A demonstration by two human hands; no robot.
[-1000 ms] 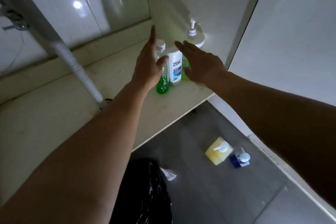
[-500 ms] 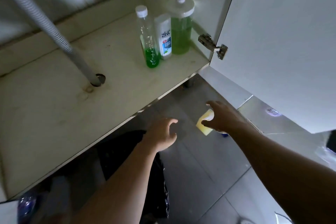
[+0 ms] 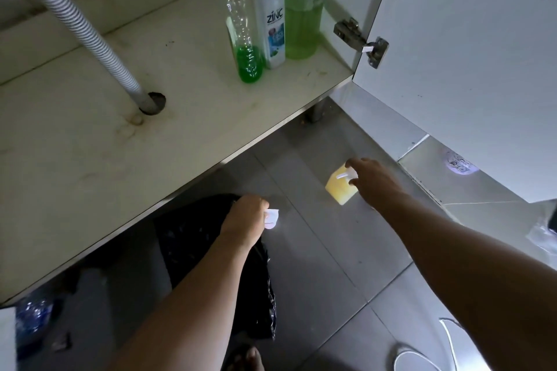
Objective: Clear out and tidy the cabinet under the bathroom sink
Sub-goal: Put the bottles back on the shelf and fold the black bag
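Right hand (image 3: 373, 181) reaches onto the yellow pump bottle (image 3: 340, 188) on the floor, grip not visibly closed, left hand (image 3: 245, 220) pinching a white scrap (image 3: 271, 218) beside the black bag (image 3: 193, 229); advisable to grasp the body, not the pump.

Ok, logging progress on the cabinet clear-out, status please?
Left hand grips small white scrap over black bin bag. Right hand reaching yellow pump bottle on floor, grip unclear. Nothing in the way.
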